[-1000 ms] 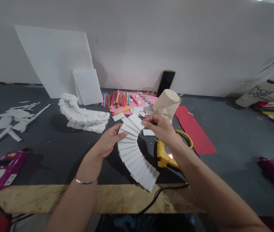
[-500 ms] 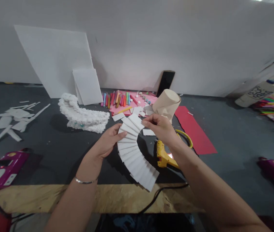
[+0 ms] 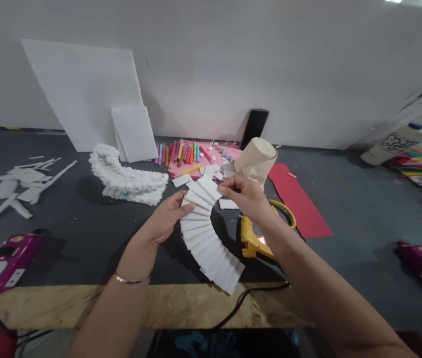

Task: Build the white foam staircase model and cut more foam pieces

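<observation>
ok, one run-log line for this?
left fingers: holding outer edge of white strip fan | right fingers: pinching its far end | yellow glue gun: on dark table

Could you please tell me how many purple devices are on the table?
2: one purple device at the left edge of view, another purple device at the right edge.

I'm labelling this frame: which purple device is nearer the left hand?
The glossy, boxy purple device at left; the other purple device lies far right.

There are two purple devices, one phone, one fanned strip.
</observation>
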Motion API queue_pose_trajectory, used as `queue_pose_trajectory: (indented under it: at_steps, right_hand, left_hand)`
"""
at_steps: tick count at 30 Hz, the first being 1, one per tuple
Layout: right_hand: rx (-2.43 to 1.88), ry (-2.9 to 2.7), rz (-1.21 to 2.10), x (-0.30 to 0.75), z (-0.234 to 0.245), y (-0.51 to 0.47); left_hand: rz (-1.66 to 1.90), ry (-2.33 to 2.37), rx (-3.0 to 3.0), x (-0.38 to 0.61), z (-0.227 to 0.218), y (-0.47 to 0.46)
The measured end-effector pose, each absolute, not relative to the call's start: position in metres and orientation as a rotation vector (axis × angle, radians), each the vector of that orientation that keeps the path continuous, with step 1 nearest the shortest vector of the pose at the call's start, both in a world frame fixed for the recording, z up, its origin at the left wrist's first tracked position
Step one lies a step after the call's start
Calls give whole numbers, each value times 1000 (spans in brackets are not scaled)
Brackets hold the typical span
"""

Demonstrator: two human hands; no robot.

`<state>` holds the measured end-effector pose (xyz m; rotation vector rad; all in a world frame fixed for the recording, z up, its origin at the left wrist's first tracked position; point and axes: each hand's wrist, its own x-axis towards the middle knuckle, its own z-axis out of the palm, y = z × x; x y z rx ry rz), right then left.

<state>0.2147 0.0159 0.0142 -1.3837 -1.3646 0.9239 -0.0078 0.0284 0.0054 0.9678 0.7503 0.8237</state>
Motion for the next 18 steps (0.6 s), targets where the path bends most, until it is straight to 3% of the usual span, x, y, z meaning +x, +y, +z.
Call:
queue_pose_trajectory:
  at_steps: [18]
  right_hand:
    - [-1395, -1386, 914, 215, 17, 14]
  left_hand:
    - [821, 758, 979, -7, 7, 27]
